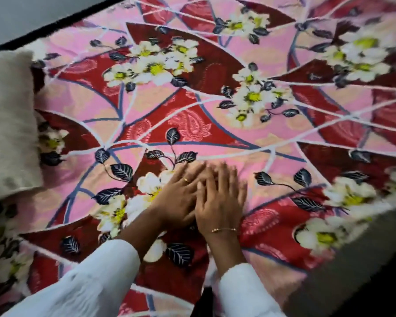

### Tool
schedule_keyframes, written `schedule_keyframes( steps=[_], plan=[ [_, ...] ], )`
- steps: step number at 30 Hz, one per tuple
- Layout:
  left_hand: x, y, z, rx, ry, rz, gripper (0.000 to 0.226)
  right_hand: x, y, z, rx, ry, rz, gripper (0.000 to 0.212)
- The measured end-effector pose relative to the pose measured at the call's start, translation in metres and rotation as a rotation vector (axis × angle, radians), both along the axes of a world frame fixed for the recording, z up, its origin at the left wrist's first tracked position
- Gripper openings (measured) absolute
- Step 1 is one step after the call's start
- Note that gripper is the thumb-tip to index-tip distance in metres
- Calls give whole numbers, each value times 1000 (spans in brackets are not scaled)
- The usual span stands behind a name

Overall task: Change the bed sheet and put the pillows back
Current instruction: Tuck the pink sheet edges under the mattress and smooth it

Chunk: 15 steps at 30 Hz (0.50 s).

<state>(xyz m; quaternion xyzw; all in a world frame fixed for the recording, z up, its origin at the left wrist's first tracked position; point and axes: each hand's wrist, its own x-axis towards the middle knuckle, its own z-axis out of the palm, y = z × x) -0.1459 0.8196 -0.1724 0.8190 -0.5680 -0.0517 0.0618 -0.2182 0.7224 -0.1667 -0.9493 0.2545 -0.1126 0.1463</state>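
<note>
you are pressing your left hand [177, 197] and right hand [220, 202], fingers flat and holding nothing, on the sheet [215, 124] to smooth it.

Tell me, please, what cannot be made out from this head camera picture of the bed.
- Beige fabric pillow: cut off by the left edge.
- Fingers of the left hand and right hand: motion-blurred and overlapping, so hard to tell apart.
- Pink and red floral bed sheet: its right part is blurred; tucking at the edges is out of view.
</note>
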Motion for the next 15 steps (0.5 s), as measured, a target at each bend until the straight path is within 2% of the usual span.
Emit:
schedule_keyframes(
  steps=[6, 10, 12, 15],
  plan=[
    [-46, -45, 9, -5, 37, -183, 69, -62, -21, 10, -39, 177, -295, 56],
    [-75, -69, 10, -34, 36, -229, 77, -87, -35, 18, 47, 242, -584, 68],
    [-97, -81, 12, -59, 15, -264, 72, -110, -40, 16, 114, 191, -625, 68],
    [-117, -91, 18, -10, -4, -292, 62, -135, -43, 12, 268, -33, -633, 72]
  ],
)
